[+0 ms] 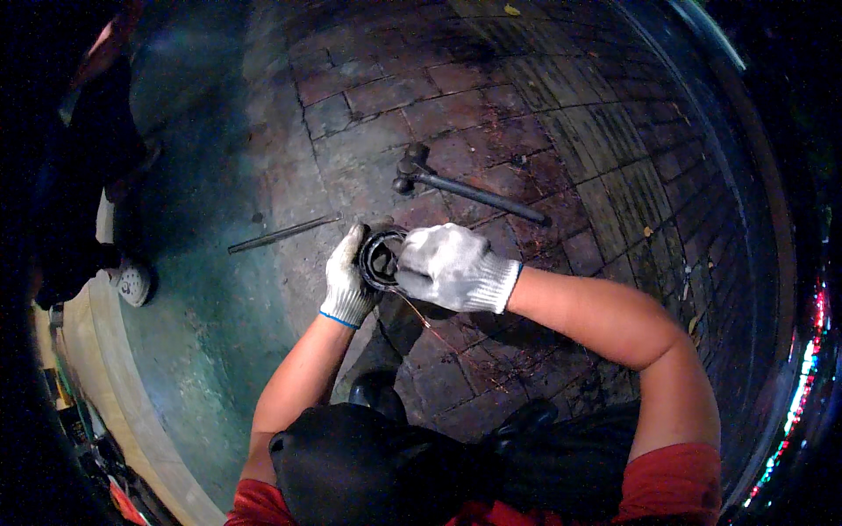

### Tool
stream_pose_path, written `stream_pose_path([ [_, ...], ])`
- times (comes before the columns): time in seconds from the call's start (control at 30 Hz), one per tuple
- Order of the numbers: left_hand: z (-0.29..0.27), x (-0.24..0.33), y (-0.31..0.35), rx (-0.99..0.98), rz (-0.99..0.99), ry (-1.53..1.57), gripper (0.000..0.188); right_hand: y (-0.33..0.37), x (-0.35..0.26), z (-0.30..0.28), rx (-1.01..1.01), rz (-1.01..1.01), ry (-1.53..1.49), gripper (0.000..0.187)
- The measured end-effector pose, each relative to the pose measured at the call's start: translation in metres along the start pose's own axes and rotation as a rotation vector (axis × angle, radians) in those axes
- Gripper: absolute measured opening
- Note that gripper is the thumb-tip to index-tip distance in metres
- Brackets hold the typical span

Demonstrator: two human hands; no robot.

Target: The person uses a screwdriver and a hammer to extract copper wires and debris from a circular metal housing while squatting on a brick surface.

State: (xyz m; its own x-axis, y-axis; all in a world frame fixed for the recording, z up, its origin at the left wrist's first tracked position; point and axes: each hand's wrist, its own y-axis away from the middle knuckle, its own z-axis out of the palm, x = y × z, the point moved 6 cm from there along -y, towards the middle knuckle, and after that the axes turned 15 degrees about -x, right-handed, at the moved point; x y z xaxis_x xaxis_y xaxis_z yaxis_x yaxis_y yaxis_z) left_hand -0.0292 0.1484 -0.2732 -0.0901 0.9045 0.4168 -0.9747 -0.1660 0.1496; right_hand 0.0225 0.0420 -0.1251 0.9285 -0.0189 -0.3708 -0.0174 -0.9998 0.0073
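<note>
Hands numbered 2, i.e. 1 left hand [347, 280] & 1 right hand [456, 267], w/ 1 white glove [478, 279] ea., so 2 tot. The wearer's forearms [574, 311] came to 2, ditto red sleeves [674, 482]. Dark ring part [367, 273]: there was 1. Tools on the ground were 2 pcs, viz. 1 hammer [478, 195] & 1 metal rod [285, 233]. Other ppl: 1 co-worker [107, 118] showed, w/ 1 pale clog [132, 282] clearly in view. Yellow leaves [648, 231] made 2 min., poss. more; too dim to tell. Paving bricks [377, 94] ran to dozens, exact no. unclear b/c dark edges hid some. Copper-col. strands [427, 323] were several, too fine to count.
</note>
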Motion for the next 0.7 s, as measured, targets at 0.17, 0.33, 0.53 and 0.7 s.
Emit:
stream_pose_path([
  [0.17, -0.003, -0.005, 0.003, 0.020, -0.006, -0.030, 0.047, 0.006, 0.006, 0.002, 0.035, 0.038, -0.031, 0.024],
  [0.33, -0.010, -0.001, 0.000, 0.057, 0.038, -0.044, 0.046, 0.012, 0.033, 0.010, -0.019, 0.283, -0.466, 0.031],
  [0.53, -0.020, -0.006, 0.000, 0.105, 0.001, 0.039, 0.044, 0.010, 0.019, 0.023, -0.067, 0.474, -1.514, 0.021],
  [0.7, -0.019, -0.011, -0.006, -0.012, -0.021, 0.018, 0.056, 0.013, 0.017, 0.040, -0.223, 0.537, -1.730, 0.019],
])
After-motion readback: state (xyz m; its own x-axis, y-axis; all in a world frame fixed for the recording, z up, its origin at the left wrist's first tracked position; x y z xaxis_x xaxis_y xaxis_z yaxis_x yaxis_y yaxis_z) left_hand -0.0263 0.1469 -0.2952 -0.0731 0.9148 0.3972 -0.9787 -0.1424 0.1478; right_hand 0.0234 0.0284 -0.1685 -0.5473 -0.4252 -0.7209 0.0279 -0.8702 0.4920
